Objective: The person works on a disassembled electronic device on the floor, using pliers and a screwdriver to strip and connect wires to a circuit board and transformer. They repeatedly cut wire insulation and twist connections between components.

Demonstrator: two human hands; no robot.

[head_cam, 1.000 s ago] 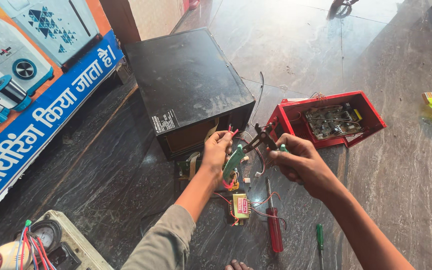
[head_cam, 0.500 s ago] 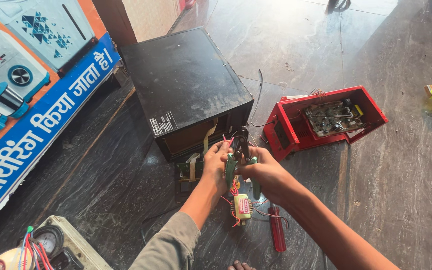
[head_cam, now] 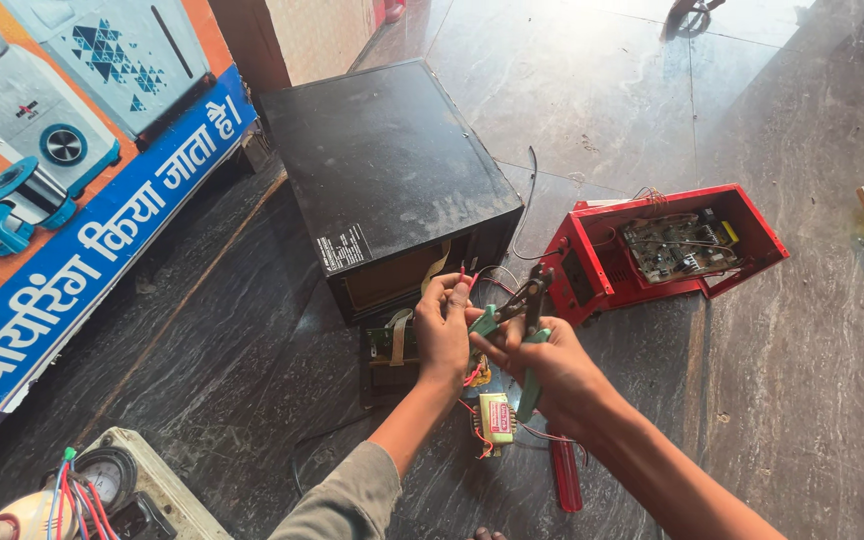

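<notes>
Head view: a black box (head_cam: pixel 387 180) fills the upper middle of the frame, an open red case (head_cam: pixel 742 215) at right centre. Low in the middle, the left hand (head_cam: pixel 442 335) pinches thin wires (head_cam: pixel 464 275) just before the box; the right hand (head_cam: pixel 552 370) grips green-handled pliers (head_cam: pixel 522 310) beside them.

- black metal box (head_cam: pixel 382 170) on the dark stone floor (head_cam: pixel 802 400)
- open red case (head_cam: pixel 672 250) holding a circuit board, right of the box
- printed banner (head_cam: pixel 62 190) left of the box
- red-handled screwdriver (head_cam: pixel 564 475) in front of the box
</notes>
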